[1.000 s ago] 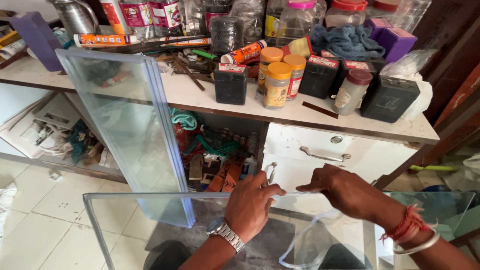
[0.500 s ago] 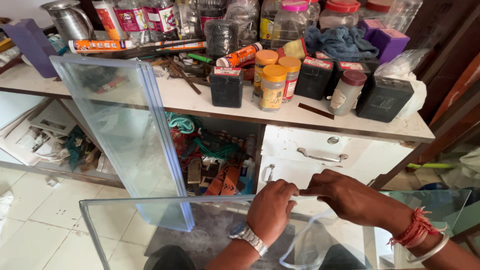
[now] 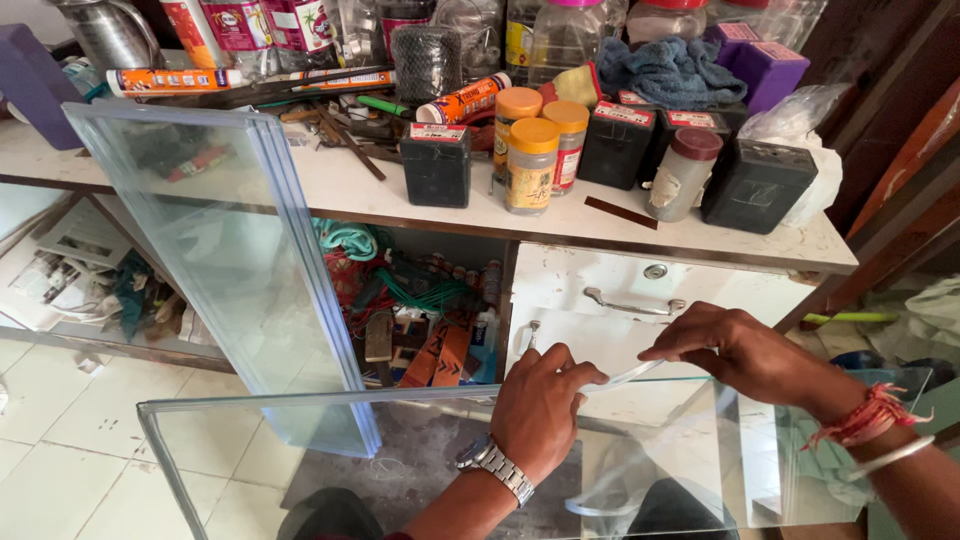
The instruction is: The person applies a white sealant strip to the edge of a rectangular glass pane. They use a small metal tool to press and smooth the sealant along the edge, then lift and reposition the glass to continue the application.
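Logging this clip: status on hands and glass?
Left hand and right hand pinch a clear strip along the glass pane top edge. Stacked panes lean behind.

White tiled floor [image 3: 60, 440], cluttered white counter [image 3: 360, 195] w/ drawer [image 3: 640, 300], open shelf [image 3: 130, 345] below.

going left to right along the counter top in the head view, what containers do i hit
steel kettle → black box with the red-and-white label → yellow-lidded jar → red-capped bottle → large black box → white plastic bag
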